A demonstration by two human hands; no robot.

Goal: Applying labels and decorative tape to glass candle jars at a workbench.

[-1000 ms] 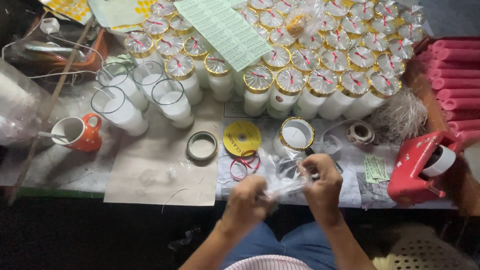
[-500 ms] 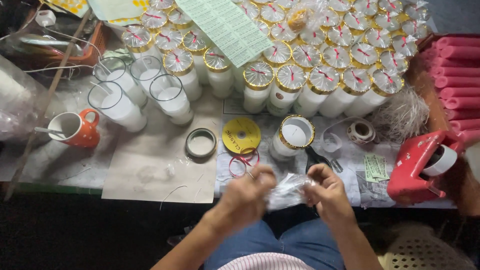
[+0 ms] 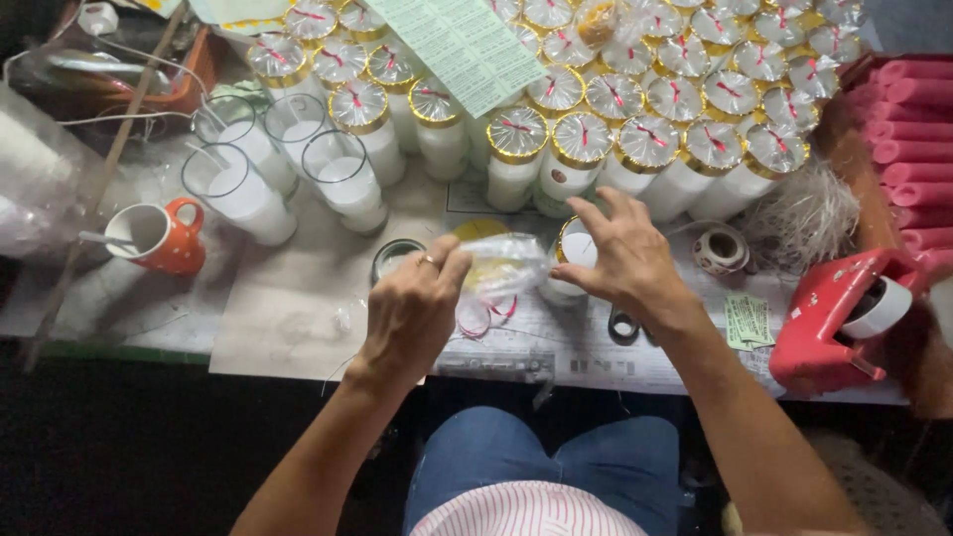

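Note:
My left hand [image 3: 415, 308] and my right hand [image 3: 620, 256] stretch a clear plastic sheet [image 3: 504, 264] between them, just left of a white candle glass with a gold rim [image 3: 571, 250]. My right hand hovers over that glass and hides most of it. A yellow ribbon spool [image 3: 476, 232] and loops of red ribbon [image 3: 478, 316] lie under the sheet. A ring shows on one left finger.
Several wrapped candle glasses with gold rims [image 3: 645, 109] fill the back. Unwrapped glasses [image 3: 248, 179] stand at left near an orange mug [image 3: 159, 236]. A red tape dispenser [image 3: 844, 313], scissors [image 3: 623, 326], a tape roll [image 3: 717, 248] and pink foam rolls [image 3: 908, 129] lie right.
Both hands have risen from the table's front edge toward the gold-rimmed glass, carrying the plastic sheet, which is now spread wider. My right hand now covers the glass.

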